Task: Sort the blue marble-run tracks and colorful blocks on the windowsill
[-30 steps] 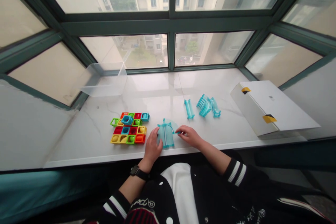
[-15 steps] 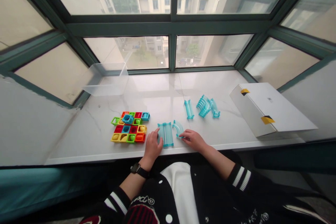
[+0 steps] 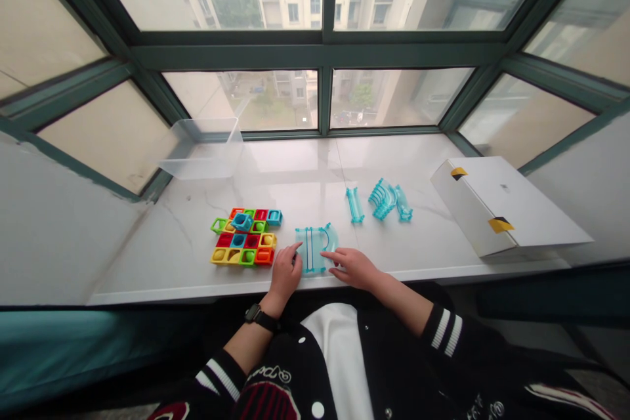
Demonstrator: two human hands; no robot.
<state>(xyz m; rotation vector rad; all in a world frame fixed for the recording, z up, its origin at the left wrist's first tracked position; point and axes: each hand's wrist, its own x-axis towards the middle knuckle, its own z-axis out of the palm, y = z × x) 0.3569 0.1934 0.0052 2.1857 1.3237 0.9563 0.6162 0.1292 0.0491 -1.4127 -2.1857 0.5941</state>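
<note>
Clear blue straight track pieces (image 3: 309, 264) lie side by side near the counter's front edge. A clear blue curved track piece (image 3: 333, 235) sits against their right side. At the left edge of the straight pieces rests my left hand (image 3: 285, 270), index finger and thumb apart, touching that edge. My right hand (image 3: 355, 268) is on the other side, its index finger stretched out to the near end of the curved piece; the fingers are apart and grip nothing. Fingertips hide part of the pieces' edges.
Left of my hands stands a block of colourful toy cubes (image 3: 245, 241). More clear blue pieces lie further back, a straight one (image 3: 354, 205) and a curved stack (image 3: 382, 198). A clear plastic bin (image 3: 207, 167) is back left, a white box (image 3: 506, 203) at right.
The curved piece has moved left, from a small gap to right against the straight pieces. My right hand has shifted left with it and loosened its pinch. My left hand stays almost in place.
</note>
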